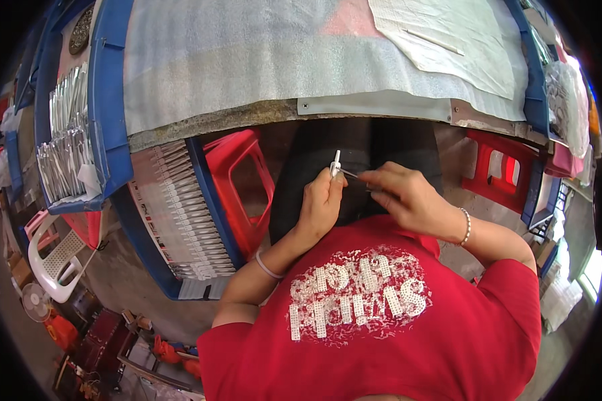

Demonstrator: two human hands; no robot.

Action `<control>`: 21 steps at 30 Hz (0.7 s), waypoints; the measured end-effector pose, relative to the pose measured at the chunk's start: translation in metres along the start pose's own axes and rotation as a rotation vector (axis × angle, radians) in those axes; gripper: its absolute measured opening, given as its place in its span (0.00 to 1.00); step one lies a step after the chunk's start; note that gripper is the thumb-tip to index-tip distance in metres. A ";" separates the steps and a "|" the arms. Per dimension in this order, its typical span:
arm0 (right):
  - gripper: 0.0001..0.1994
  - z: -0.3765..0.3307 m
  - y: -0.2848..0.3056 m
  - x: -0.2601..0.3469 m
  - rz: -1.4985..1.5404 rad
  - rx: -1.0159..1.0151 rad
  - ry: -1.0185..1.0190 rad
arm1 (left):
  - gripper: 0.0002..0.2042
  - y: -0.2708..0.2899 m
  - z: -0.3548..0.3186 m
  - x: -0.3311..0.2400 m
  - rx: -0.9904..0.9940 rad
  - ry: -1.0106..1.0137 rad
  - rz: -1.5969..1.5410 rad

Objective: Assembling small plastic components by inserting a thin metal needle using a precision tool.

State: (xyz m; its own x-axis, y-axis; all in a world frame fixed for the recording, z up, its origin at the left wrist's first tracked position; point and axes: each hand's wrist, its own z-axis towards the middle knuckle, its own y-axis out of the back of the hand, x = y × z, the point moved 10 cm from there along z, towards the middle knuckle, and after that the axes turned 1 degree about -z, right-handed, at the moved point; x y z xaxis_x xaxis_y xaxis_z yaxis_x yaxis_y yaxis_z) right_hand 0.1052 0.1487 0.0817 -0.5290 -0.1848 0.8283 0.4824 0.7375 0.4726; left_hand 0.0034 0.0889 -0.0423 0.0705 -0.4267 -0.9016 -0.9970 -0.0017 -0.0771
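A single view comes from a wide fisheye camera worn on the person's head, looking steeply down over the chest and lap. It sits close: the red shirt [381, 314] fills the lower middle, and both forearms rise from there. The front edge of the desk [354, 107] arches across the upper picture, its line bent by the lens. A dark rim rings the frame.

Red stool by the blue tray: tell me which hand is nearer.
Left. The left hand holding the small white part is just right of the red stool; the right hand is farther right.
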 end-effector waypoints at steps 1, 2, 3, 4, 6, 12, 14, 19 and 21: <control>0.16 0.002 -0.003 -0.020 0.197 0.003 -0.152 | 0.10 0.001 0.000 -0.007 -0.019 -0.064 0.064; 0.15 0.005 -0.009 -0.037 0.395 0.004 -0.306 | 0.10 0.002 0.000 -0.014 -0.037 -0.127 0.129; 0.13 0.013 -0.001 -0.032 0.331 -0.055 -0.227 | 0.10 0.002 0.000 -0.013 -0.035 -0.124 0.127; 0.13 0.015 0.002 -0.011 -0.069 -0.030 -0.087 | 0.09 0.002 -0.001 -0.022 -0.060 -0.212 0.191; 0.11 0.008 -0.020 0.018 -0.705 0.053 0.136 | 0.08 0.002 -0.005 -0.029 -0.085 -0.291 0.253; 0.10 0.018 0.001 -0.030 0.001 -0.106 -0.132 | 0.08 0.000 -0.002 -0.029 -0.095 -0.266 0.429; 0.17 0.019 -0.007 0.011 -0.417 0.015 0.140 | 0.07 -0.002 0.002 -0.028 -0.072 -0.282 0.363; 0.22 0.018 -0.038 0.020 -0.903 0.271 0.309 | 0.08 -0.001 -0.001 -0.023 -0.064 -0.217 0.319; 0.18 0.029 -0.024 0.005 -0.655 0.275 0.103 | 0.08 0.000 0.002 -0.021 -0.073 -0.229 0.333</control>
State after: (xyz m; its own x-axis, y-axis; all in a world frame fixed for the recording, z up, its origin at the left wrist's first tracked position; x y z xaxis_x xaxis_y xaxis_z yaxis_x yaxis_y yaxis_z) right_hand 0.0701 0.1488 0.0655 -0.5744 -0.6960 0.4308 -0.1128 0.5886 0.8005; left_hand 0.0023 0.0995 -0.0236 -0.2592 -0.2019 -0.9445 -0.9656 0.0349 0.2575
